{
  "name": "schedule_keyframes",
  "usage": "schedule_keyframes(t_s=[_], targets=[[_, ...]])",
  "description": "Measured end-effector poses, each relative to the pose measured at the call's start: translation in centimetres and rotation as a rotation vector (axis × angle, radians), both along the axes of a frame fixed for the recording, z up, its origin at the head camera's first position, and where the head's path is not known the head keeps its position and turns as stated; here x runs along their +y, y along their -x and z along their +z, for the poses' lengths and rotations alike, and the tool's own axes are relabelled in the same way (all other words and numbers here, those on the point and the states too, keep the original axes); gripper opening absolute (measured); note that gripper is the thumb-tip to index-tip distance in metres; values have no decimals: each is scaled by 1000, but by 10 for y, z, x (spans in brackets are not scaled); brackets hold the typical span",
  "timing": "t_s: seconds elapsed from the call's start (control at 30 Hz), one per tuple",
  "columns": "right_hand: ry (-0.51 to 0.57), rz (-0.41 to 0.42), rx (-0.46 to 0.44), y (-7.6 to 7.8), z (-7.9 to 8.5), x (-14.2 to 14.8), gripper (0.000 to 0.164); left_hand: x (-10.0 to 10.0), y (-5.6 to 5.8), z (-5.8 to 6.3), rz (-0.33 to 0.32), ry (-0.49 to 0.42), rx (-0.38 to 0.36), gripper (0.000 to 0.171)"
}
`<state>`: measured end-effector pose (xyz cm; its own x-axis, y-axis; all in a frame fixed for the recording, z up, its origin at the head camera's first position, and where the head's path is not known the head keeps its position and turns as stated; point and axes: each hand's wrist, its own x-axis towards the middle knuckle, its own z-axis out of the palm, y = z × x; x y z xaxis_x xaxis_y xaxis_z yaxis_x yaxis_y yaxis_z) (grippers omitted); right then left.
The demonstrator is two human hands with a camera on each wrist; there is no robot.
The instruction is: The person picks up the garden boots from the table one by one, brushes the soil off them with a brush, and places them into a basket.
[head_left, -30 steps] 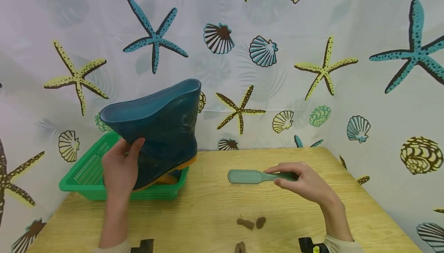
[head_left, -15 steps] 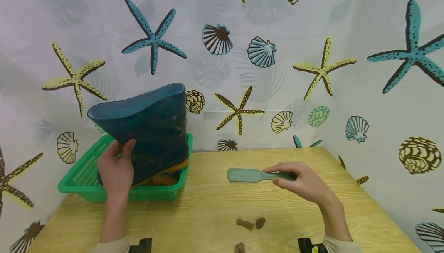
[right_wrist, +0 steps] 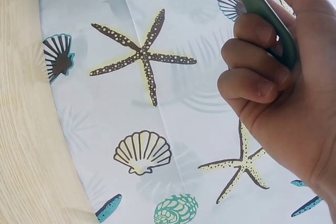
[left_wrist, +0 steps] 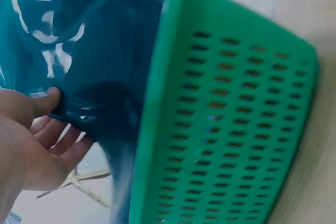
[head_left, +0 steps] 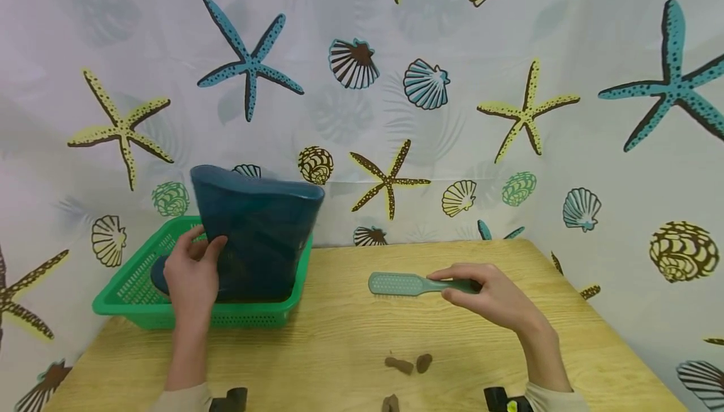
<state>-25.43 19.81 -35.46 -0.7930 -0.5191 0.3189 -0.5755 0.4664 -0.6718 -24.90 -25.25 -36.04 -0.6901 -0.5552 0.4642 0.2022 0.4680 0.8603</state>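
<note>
A dark blue rubber boot (head_left: 257,236) stands in the green basket (head_left: 249,321), its wide top opening upward and its toe pointing left behind my wrist. My left hand (head_left: 194,271) pinches the boot's shaft, thumb on the near side. In the left wrist view the glossy boot (left_wrist: 89,45) rises past the perforated wall of the basket (left_wrist: 226,108); its sole is hidden. To the right, my right hand (head_left: 492,292) grips a green brush (head_left: 396,283) by its handle, the bristles facing down above the table. The right wrist view shows curled fingers (right_wrist: 252,59) round that handle.
Small brown clumps (head_left: 400,365) lie on the wooden table (head_left: 339,336) near its front, between my arms. A white curtain (head_left: 441,167) printed with starfish and shells hangs behind the table and along its right side.
My left hand has lowered the boot into the basket and turned it, so the toe now points left and the orange sole has dropped out of sight. The brush hand is almost still.
</note>
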Motion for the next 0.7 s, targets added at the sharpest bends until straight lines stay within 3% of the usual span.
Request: schedule_keyframes(t_s=[0.1, 0.2, 0.33, 0.43, 0.5, 0.6, 0.7], targets=[[-3, -2, 6, 0, 0, 1, 26, 2, 2, -1, -55, -18, -35, 55], [-12, -16, 17, 0, 0, 2, 26, 4, 4, -2, -46, -17, -23, 53], [-23, -34, 34, 1, -1, 1, 26, 6, 6, -3, -19, 50, 44, 34], [-24, -36, 32, 2, -1, 1, 26, 7, 8, -6, -56, 132, 51, 20], [-23, -39, 27, 2, -1, 1, 26, 7, 11, -7, -122, 174, 0, 23], [-23, -42, 18, 2, -1, 2, 26, 6, 13, -8, -209, 225, -138, 44], [-23, -46, 16, 2, 0, 2, 26, 4, 15, -8, -253, 284, -239, 58]])
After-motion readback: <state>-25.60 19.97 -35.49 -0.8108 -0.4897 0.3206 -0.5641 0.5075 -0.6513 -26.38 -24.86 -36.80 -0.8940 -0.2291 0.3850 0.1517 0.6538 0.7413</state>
